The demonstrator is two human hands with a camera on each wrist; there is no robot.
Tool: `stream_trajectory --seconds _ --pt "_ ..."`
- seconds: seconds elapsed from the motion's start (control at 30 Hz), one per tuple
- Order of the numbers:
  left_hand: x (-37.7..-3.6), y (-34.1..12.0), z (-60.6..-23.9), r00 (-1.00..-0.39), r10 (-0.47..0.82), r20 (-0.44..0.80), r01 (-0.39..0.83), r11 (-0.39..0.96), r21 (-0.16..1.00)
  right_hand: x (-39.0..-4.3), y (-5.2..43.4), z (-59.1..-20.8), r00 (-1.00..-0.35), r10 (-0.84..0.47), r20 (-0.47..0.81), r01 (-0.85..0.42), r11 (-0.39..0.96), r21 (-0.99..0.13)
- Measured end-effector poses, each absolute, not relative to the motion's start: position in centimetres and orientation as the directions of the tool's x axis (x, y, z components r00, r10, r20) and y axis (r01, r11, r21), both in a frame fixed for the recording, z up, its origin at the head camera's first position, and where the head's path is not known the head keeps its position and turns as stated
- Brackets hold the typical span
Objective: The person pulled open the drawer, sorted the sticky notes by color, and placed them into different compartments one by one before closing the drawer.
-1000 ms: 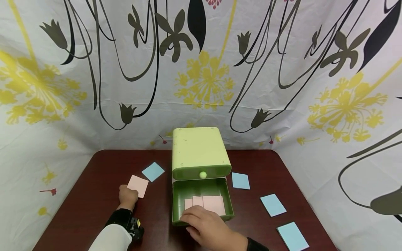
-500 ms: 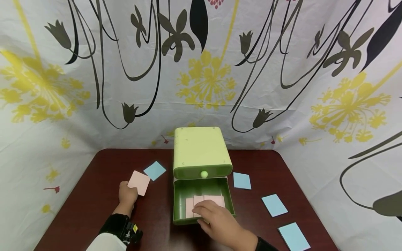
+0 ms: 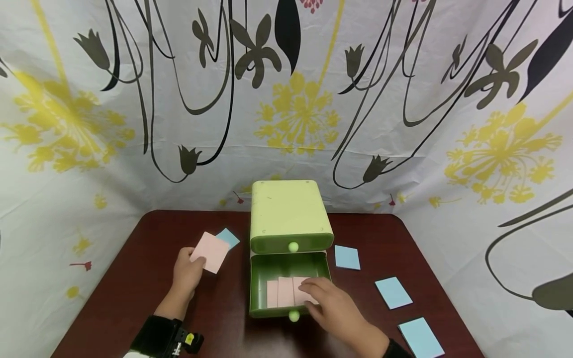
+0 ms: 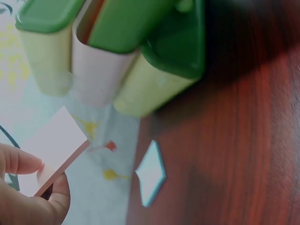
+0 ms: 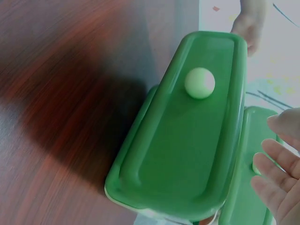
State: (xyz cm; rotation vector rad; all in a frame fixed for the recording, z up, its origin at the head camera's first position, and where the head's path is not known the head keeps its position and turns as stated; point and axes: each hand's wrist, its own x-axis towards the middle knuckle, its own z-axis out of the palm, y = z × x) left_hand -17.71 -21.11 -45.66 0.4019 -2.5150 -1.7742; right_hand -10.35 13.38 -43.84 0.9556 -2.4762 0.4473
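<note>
1. Holding a pink square paper card [image 3: 209,252] off the dark red-brown wooden worktop [image 3: 134,278], the left hand [image 3: 187,272] has its grip pinched on the card's lower edge; the left wrist view shows thumb and finger clamped on it [image 4: 49,157].
2. Just behind that card, one light-blue paper card [image 3: 229,237] lies flat on the worktop, partly hidden by the pink one.
3. Centre: a light-green plastic two-drawer box [image 3: 288,211], upper drawer closed, lower dark-green drawer [image 3: 257,286] pulled out toward the person.
4. Three pink cards [image 3: 282,292] already lie side by side in the open drawer.
5. The right hand [image 3: 333,308] reaches into the drawer, fingers straight and resting on the rightmost pink card; grip apart, pinching nothing.
6. Right of the box, three more light-blue cards [image 3: 347,257] lie flat on the worktop, well apart from each other.
7. Judgement: pink sorting looks nearly done, since the held card is the only pink one outside the drawer. All four blue cards are untouched, so roughly half remains.
</note>
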Motion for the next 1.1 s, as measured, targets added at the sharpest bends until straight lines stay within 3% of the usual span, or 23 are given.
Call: stream_trajectory --seconds 0.63,1.1 --pt "-13.9 -15.4 -40.1 -0.992 -0.098 0.081 0.037 0.389 0.92 -10.0 16.4 -44.0 -0.745 -0.429 0.51 -0.58 0.795 -0.178" --pt "-13.1 -9.8 -41.8 -0.98 0.18 0.08 0.148 0.404 0.903 -9.7 17.3 -44.5 -0.768 -0.404 0.497 -0.548 0.816 -0.184"
